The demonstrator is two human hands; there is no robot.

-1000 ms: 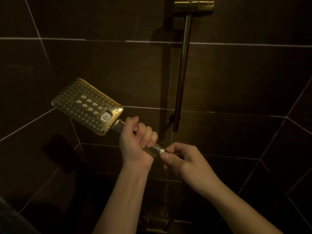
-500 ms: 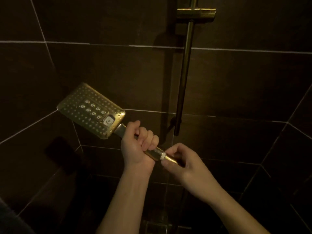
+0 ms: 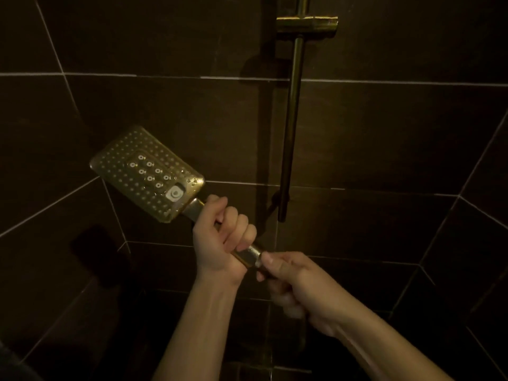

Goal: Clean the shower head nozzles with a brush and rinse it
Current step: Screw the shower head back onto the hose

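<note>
A gold rectangular shower head (image 3: pixel 145 174) faces me with its nozzle plate, tilted up to the left. My left hand (image 3: pixel 222 237) is wrapped around its handle just below the head. My right hand (image 3: pixel 297 281) pinches the fitting at the handle's lower end (image 3: pixel 251 255) between thumb and fingers; whatever hangs below it is hidden by the hand. No brush is in view.
A gold slide rail (image 3: pixel 291 119) with a bracket (image 3: pixel 306 24) runs down the dark tiled wall behind. A dim fixture (image 3: pixel 275 369) sits low between my arms. Dark tiled walls meet in corners at the left and right.
The shower head and both hands sit slightly lower in view. My right fingers have closed in over the white ring at the handle's end that showed half a second ago.
</note>
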